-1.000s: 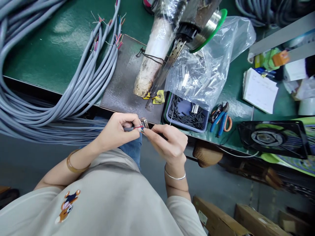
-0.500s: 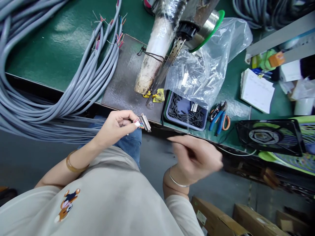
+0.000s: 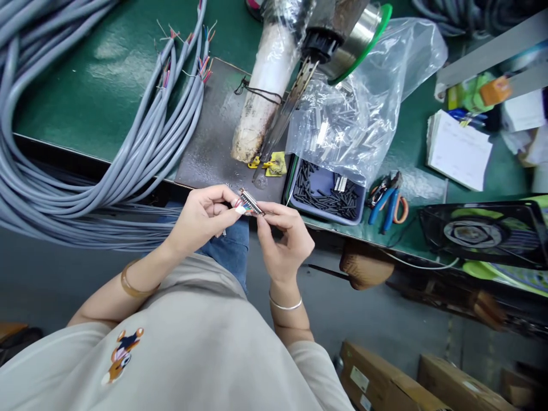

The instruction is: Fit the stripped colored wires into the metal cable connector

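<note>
1. Brought right hand (image 3: 287,242) back leftward onto connector (image 3: 252,202) since half a second earlier.
2. Grasped wires (image 3: 249,210) in fingers of left hand (image 3: 205,220), connector's end in right fingers, presumably for steadiness.
3. Held connector by counter's (image 3: 64,91) near edge, left of tray (image 3: 329,216), likely for clearance.

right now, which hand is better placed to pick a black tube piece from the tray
Probably the right hand: it is nearer the black tube pieces and touches just one end of the D-sub connector, while the left hand, farther off, pinches the coloured wires.
</note>
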Motion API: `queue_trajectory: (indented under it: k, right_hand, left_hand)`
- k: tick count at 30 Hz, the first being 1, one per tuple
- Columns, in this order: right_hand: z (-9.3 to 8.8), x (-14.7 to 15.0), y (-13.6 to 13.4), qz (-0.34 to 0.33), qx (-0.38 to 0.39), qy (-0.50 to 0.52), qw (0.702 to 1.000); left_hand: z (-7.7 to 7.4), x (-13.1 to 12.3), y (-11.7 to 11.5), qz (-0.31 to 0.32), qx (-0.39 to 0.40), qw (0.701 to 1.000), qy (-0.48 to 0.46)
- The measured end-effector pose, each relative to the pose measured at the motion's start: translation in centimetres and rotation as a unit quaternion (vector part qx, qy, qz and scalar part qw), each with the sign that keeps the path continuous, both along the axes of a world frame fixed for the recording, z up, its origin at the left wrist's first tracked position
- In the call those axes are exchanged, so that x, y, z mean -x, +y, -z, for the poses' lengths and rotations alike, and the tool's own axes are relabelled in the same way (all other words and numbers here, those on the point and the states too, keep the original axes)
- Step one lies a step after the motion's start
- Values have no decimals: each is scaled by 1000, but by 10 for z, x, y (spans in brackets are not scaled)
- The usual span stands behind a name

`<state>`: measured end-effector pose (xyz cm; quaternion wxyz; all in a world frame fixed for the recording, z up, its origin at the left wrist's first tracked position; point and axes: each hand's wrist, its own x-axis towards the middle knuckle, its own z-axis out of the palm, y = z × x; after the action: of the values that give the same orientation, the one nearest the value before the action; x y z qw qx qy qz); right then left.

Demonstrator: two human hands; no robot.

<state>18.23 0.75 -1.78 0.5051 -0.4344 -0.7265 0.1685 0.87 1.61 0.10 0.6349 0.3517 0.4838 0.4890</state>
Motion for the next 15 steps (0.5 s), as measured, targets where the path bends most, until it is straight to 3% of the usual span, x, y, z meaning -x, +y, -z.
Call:
queue_trajectory:
  k: [3,15]
  right_hand:
    - [1,5,6,11,7,26,1000]
    - [-2,9,23,-2,-78,-68,995]
  left_hand:
    - [1,-1,1,-19,4,1000,3]
    - [-5,-8,17,-86,-30,995,36]
